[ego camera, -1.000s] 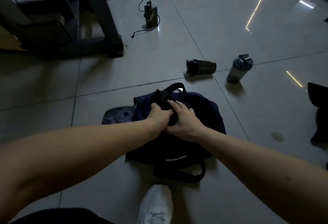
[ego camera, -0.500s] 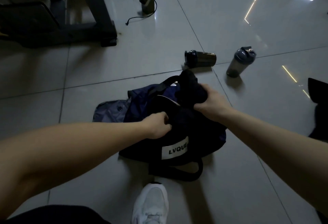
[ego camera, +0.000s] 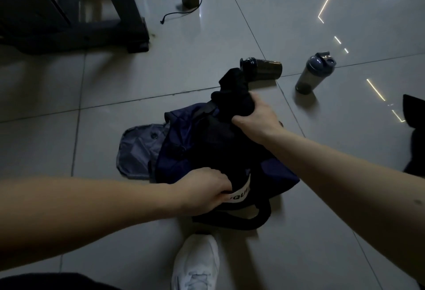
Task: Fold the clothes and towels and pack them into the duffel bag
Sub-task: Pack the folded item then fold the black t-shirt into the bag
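Navy fabric duffel bag sits centre frame on the tiled floor. Right hand fingers are curled round a bunched black garment over the bag's far end. The garment overlaps the dark shaker bottle lying behind; a grey-lidded shaker bottle stands further right. White sneaker bottom centre. Left hand fingers grip the bag's near edge. Versus 0.5 s ago, the left hand is lower and part-covers the white label.

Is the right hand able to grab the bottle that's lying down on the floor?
Probably not yet. The right hand is gripping a black cloth, so it is full. The lying bottle sits just past that cloth.
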{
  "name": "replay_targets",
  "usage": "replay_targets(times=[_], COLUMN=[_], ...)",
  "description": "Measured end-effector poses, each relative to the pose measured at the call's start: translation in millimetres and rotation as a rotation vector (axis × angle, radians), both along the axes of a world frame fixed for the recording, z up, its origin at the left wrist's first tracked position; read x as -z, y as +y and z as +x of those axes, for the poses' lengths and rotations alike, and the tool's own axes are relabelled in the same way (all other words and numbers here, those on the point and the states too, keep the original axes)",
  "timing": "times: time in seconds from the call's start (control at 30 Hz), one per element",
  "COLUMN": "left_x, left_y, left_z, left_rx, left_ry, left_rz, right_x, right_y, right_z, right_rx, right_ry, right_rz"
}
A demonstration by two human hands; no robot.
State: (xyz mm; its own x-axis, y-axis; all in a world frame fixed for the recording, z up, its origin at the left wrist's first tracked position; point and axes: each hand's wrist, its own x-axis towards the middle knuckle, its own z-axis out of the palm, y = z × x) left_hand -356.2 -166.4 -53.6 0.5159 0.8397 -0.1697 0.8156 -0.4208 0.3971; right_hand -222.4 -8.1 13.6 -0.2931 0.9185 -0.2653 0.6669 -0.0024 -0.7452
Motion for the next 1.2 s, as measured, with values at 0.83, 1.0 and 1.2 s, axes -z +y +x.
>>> replay_targets(times=[0.83,1.0,1.2], left_x=[-21,-15,12], left_y=[-18,68,141], left_z=[-42,-85,-86], left_rx=[0.187,-0.388,-0.336], left_ry=[-0.054,-0.058,0.051], left_rz=[0.133,0.195,-0.098], right_x=[95,91,88], right_y=[-122,-123,-129], right_z=[-2,4,7], right_rx=[-0.234,-0.229,-0.32], right_ry=[-0.506,-0.455,-0.469], right_rz=[-0.029,0.005,0.046])
